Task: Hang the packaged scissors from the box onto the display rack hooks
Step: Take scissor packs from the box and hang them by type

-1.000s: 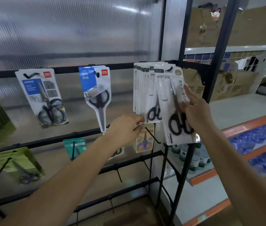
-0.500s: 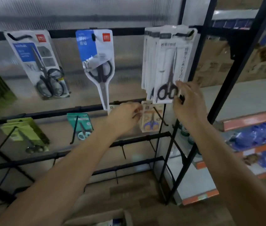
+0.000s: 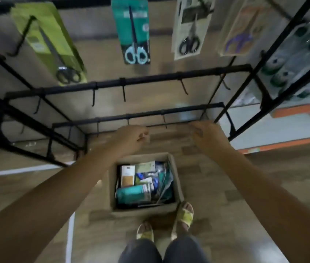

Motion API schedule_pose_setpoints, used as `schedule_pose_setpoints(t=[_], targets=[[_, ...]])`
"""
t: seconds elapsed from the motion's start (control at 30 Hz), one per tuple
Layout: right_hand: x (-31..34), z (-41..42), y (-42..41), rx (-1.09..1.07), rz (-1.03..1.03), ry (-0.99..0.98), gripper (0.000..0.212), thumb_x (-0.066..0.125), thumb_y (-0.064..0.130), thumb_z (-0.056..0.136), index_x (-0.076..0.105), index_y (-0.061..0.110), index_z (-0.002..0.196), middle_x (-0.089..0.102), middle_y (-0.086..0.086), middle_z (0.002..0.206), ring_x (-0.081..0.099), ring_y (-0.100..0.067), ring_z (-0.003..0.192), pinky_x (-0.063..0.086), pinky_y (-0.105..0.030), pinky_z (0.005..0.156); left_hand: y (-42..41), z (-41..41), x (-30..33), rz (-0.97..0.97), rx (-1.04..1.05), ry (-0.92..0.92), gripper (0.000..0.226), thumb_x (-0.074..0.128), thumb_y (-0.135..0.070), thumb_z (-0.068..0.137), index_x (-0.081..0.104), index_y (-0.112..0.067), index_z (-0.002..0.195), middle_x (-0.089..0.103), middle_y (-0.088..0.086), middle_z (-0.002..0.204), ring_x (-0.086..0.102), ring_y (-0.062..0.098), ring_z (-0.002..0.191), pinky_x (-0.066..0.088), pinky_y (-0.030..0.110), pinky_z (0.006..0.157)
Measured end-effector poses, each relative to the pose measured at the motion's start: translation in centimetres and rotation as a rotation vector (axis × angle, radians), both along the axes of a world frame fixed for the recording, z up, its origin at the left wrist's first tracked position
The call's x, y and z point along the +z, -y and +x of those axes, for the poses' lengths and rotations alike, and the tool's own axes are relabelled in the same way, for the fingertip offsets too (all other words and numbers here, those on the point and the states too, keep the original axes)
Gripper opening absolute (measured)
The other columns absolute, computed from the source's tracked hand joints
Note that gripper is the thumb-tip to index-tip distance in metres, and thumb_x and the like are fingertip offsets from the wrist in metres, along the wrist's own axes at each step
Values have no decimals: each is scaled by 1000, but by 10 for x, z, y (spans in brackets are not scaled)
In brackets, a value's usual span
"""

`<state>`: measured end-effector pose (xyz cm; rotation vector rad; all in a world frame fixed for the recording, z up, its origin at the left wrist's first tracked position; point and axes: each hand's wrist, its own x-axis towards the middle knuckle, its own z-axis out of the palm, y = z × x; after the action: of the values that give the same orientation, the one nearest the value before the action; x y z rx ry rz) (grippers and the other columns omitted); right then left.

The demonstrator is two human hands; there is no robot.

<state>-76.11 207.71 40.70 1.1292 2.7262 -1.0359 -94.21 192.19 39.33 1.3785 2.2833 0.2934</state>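
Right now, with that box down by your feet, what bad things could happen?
1. The cardboard box sits right at the toes of your right foot; one step forward might trip you or kick it.
2. Bare black hooks stick out from the rack bars above the box; bending down for a pack could bump your head or arms on them.
3. The packs lie jumbled in the box, so grabbing one may drag others out.

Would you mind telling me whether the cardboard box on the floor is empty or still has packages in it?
Still stocked: the open cardboard box holds several packaged items, including a teal package lying near its front.
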Motion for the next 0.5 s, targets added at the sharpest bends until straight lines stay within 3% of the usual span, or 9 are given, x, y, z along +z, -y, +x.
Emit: schedule_pose_setpoints(t=[0.13, 0.23, 0.37, 0.5], targets=[[-104, -7, 37, 2, -168, 182, 34, 45, 12, 94, 55, 9, 126, 59, -16, 121, 56, -32, 109, 43, -37, 91, 55, -18, -90, -223, 73, 13, 28, 48, -16, 95, 62, -7, 117, 63, 11, 119, 56, 27, 108, 36, 24, 84], [-197, -12, 56, 2, -314, 282, 34, 45, 15, 94, 55, 17, 127, 60, -11, 122, 60, -26, 101, 49, -34, 82, 90, -33, -177, -411, 129, -9, 30, 43, -15, 97, 57, -8, 123, 57, 8, 128, 51, 23, 117, 33, 22, 90], [-323, -12, 80, 48, -357, 428, 37, 45, 10, 92, 55, 15, 127, 55, -13, 127, 58, -27, 102, 47, -29, 78, 125, -30, -298, -643, 211, 35, 37, 44, -21, 98, 47, -13, 134, 48, 8, 139, 43, 22, 128, 32, 29, 101], [-456, -15, 104, 182, -323, 524, 34, 49, 13, 92, 55, 11, 125, 56, -14, 124, 56, -28, 107, 50, -35, 88, 144, -12, -430, -732, 144, 48, 38, 44, -23, 98, 44, -16, 135, 49, 8, 137, 47, 23, 124, 38, 30, 100]])
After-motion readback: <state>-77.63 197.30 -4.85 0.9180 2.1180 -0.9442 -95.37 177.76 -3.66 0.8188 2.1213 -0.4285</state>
